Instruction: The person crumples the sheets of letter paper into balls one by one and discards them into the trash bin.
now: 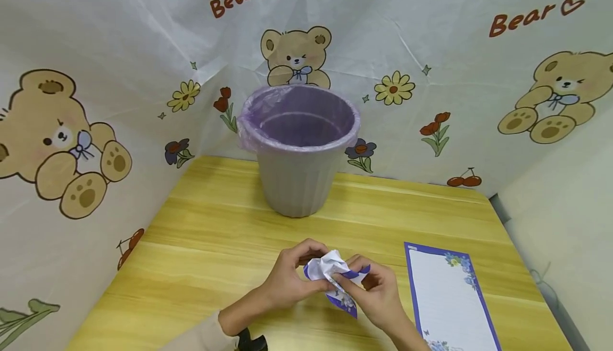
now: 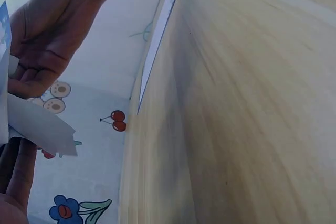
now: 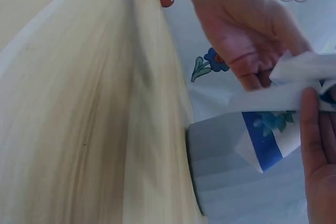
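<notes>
Bear-print sheeting (image 1: 158,32) walls in a wood-grain desk (image 1: 215,223), and above its near side, here's the crumpled paper (image 1: 330,263)! Left hand (image 1: 287,282) and right hand (image 1: 378,295) share it, each grip narrow, pinching one side, seemingly so neither edge springs loose. Just right lies a flat bordered sheet (image 1: 447,298), perhaps set aside for working room. Beyond stands the bin (image 1: 297,186), its purple bag (image 1: 250,127) folded outward, probably to stay put.
</notes>
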A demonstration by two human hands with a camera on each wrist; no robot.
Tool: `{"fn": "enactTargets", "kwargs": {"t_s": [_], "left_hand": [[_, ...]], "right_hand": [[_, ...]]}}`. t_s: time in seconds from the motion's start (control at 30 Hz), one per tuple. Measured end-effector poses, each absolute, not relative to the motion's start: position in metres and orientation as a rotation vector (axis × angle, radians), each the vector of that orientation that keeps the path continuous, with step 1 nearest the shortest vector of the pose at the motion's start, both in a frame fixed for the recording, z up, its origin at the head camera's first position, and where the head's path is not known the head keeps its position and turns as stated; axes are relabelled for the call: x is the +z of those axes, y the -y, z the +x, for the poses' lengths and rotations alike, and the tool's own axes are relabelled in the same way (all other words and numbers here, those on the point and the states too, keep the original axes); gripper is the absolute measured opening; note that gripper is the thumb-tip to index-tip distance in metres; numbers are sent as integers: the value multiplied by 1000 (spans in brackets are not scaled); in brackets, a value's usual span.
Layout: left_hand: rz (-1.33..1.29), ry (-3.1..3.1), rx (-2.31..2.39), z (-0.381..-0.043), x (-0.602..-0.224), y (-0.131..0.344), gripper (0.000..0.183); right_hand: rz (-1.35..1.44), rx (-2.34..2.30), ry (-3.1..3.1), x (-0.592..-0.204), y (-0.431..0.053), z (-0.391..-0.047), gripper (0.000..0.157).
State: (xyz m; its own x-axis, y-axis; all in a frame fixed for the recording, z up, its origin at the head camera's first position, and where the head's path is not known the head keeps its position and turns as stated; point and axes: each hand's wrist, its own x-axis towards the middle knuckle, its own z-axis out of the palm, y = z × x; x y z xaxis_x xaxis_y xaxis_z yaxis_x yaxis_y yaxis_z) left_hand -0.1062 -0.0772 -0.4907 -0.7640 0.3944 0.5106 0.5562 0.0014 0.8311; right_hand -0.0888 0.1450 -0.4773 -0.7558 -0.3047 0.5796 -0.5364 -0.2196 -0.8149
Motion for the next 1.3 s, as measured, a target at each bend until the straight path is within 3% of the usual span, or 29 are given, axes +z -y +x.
{"fn": "enactTargets", "kwargs": {"t_s": [0.27,0.43,0.73,0.97,1.1,1.3], "left_hand": [[-1085,2111,-1810,-102,-488,72,37],[-943,2142,-1870,-106,-484,78,34],[-831,2191,-1875,-112,-482,86,27],[-883,2207,-1879,-108,-482,88,24],[-920,2259,-1900,-106,-481,87,23],[-929,2327,-1943,-103,-480,88,28]], "right_hand": [[963,1875,1915,-484,-151,-89,36],[914,1744,1964,-481,-160,-91,38],[1026,952,1872,-468,-144,-94,42],[1075,1166,1848,-473,-139,-94,44],[1027,1376,1820,-478,-140,-94,37],[900,1723,1950,-479,-144,-87,43]]}}
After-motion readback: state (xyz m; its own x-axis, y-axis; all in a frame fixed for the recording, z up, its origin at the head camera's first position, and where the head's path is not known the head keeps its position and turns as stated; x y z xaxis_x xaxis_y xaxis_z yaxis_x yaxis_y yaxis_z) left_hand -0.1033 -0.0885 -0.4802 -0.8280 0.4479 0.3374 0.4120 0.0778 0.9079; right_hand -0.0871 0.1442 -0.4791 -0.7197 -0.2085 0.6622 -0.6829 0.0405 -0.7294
